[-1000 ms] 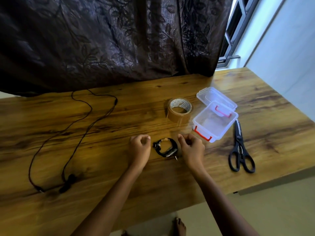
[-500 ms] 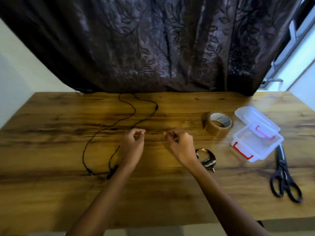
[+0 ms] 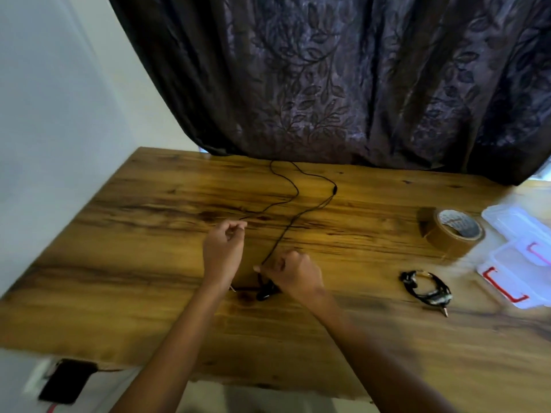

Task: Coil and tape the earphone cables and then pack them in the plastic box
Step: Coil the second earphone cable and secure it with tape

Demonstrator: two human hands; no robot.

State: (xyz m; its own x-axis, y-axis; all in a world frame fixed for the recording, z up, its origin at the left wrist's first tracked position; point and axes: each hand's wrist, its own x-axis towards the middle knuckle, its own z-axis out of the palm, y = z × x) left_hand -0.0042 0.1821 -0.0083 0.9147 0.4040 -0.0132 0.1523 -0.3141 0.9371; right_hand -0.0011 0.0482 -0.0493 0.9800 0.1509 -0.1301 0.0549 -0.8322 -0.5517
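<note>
1. A thin black earphone cable lies uncoiled on the surface, looping toward the far edge with a small inline lump on its right strand; its earbuds rest near the wrists.
2. The left hand is curled with fingertips pinched, apparently on the left strand, though blur hides the contact. The right hand is a clenched grip on the right strand, just above the earbuds.
3. A second earphone cable, the taped coil, sits as a small black ring to the right, its metal plug pointing near-right.
4. A brown packing tape roll lies flat beyond it, with faint print on its core that cannot be read.
5. At the right edge is the clear plastic box with red latches, its lid just beyond.
6. The surface is glossy, dark-streaked wood; a dark leaf-patterned curtain hangs behind it, with a pale wall on the left.
</note>
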